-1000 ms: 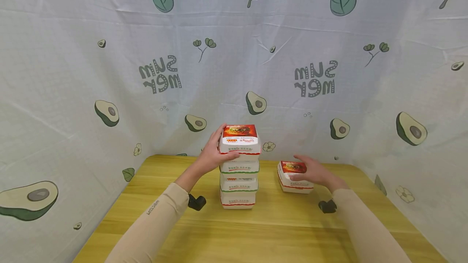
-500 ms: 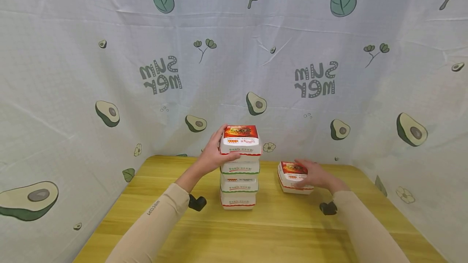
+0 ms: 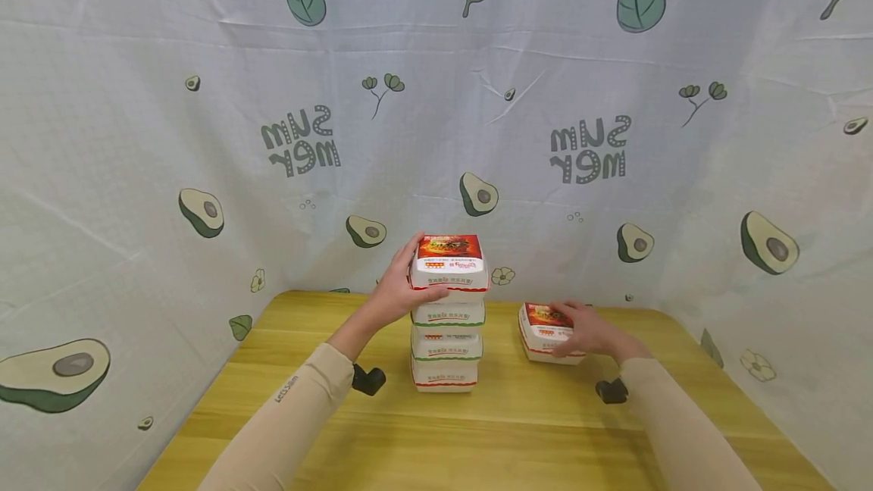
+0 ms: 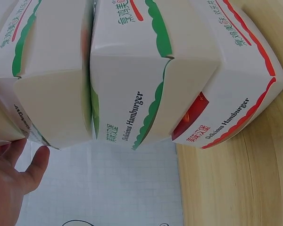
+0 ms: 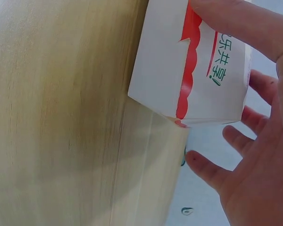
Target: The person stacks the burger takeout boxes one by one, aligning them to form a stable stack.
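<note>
A stack of several cardboard hamburger boxes stands upright at the middle of the table. My left hand grips the red-trimmed top hamburger box, thumb along its front and fingers at its left side. In the left wrist view that hand shows at the lower left, beside the green-trimmed boxes. To the right of the stack sits a single hamburger box with a red picture lid. My right hand holds its right end; the right wrist view shows the thumb against the box's front face.
The wooden table carries the stack and the single box, with a gap between them. A white cloth printed with avocados and leaves hangs behind and at both sides. A black wrist mount hangs under each forearm.
My right hand has closed in on the single box, its thumb coming down onto the front and its fingers over the lid. The left hand and the stack stay put.
</note>
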Action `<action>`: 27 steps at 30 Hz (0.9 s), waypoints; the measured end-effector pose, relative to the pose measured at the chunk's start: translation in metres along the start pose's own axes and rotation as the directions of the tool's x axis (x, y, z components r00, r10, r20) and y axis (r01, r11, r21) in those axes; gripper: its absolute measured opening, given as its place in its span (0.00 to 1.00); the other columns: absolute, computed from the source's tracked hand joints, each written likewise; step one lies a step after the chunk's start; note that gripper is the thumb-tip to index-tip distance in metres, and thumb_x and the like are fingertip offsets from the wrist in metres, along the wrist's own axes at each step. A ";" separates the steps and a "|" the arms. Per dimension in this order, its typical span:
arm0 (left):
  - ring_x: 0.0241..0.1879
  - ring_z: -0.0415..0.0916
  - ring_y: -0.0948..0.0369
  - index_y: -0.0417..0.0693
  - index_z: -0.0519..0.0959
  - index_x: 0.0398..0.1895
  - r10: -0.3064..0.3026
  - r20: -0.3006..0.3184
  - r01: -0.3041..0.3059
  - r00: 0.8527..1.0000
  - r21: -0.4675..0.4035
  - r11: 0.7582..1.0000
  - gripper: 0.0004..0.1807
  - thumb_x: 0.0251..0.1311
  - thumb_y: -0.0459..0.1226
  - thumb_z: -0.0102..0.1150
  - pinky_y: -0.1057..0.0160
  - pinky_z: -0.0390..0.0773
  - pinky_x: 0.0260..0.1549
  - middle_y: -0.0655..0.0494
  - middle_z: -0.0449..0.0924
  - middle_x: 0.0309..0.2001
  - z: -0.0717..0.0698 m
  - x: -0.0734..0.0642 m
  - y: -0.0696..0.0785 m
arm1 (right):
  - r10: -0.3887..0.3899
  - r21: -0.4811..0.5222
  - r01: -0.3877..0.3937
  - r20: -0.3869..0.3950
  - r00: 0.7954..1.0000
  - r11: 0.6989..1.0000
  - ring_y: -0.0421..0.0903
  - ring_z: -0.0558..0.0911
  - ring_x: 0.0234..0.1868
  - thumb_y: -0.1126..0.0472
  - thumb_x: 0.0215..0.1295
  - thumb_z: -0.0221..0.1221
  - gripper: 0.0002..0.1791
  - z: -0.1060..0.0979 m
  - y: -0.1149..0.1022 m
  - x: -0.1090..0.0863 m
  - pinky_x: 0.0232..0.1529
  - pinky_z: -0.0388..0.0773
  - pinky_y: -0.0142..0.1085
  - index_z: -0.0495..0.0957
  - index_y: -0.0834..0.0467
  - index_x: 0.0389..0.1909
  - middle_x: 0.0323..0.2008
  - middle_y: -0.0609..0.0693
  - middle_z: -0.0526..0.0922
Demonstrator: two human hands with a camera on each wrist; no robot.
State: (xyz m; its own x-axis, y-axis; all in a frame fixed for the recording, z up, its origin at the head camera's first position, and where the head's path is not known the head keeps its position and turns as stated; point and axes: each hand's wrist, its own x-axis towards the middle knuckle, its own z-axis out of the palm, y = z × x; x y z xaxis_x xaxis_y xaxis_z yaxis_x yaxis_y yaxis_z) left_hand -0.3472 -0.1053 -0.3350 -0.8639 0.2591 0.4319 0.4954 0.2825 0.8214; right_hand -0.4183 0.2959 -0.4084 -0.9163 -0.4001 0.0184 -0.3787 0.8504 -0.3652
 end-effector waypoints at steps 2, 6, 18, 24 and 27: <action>0.62 0.68 0.53 0.70 0.46 0.80 -0.003 -0.003 0.003 1.000 0.001 1.000 0.58 0.54 0.48 0.76 0.47 0.75 0.58 0.51 0.56 0.71 0.000 0.000 0.000 | -0.004 -0.002 0.004 -0.002 1.000 1.000 0.73 0.64 0.65 0.46 0.44 0.78 0.57 0.001 0.000 0.000 0.61 0.64 0.70 0.62 0.62 0.73 0.71 0.73 0.57; 0.62 0.69 0.53 0.71 0.46 0.80 -0.003 -0.006 0.003 1.000 -0.004 1.000 0.58 0.53 0.49 0.76 0.47 0.76 0.58 0.52 0.56 0.71 0.000 0.000 -0.001 | -0.028 0.006 0.028 -0.006 1.000 1.000 0.74 0.63 0.66 0.48 0.43 0.77 0.57 0.002 0.001 0.000 0.62 0.63 0.70 0.62 0.64 0.73 0.71 0.73 0.57; 0.64 0.66 0.50 0.64 0.42 0.82 -0.025 0.023 0.025 0.999 0.004 1.000 0.58 0.57 0.43 0.73 0.46 0.73 0.60 0.47 0.52 0.73 -0.002 -0.003 0.011 | -0.016 0.059 0.017 -0.017 1.000 0.998 0.68 0.66 0.64 0.48 0.43 0.78 0.57 0.008 0.005 0.001 0.62 0.65 0.67 0.61 0.62 0.73 0.70 0.69 0.59; 0.65 0.65 0.49 0.57 0.40 0.82 -0.045 0.046 0.045 0.998 0.010 0.999 0.58 0.58 0.39 0.73 0.46 0.73 0.61 0.43 0.52 0.74 -0.003 -0.003 0.015 | 0.009 0.068 -0.008 -0.010 1.000 0.998 0.68 0.66 0.63 0.48 0.44 0.77 0.58 0.010 0.006 0.002 0.61 0.66 0.68 0.60 0.60 0.74 0.71 0.70 0.56; 0.66 0.65 0.49 0.62 0.39 0.82 -0.033 0.036 0.033 0.999 0.006 0.999 0.59 0.58 0.40 0.73 0.46 0.73 0.61 0.45 0.51 0.75 -0.002 0.002 0.002 | 0.015 0.075 -0.014 -0.012 1.000 0.997 0.68 0.66 0.64 0.48 0.44 0.77 0.58 0.009 0.005 0.001 0.62 0.65 0.68 0.60 0.60 0.75 0.71 0.70 0.56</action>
State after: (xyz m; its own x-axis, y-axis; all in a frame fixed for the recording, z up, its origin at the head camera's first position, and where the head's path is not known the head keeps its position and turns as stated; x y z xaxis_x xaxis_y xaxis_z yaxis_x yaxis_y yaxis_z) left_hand -0.3477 -0.1063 -0.3316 -0.8758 0.2829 0.3911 0.4676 0.2963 0.8328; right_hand -0.4204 0.2967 -0.4186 -0.9232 -0.3835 0.0239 -0.3552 0.8280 -0.4340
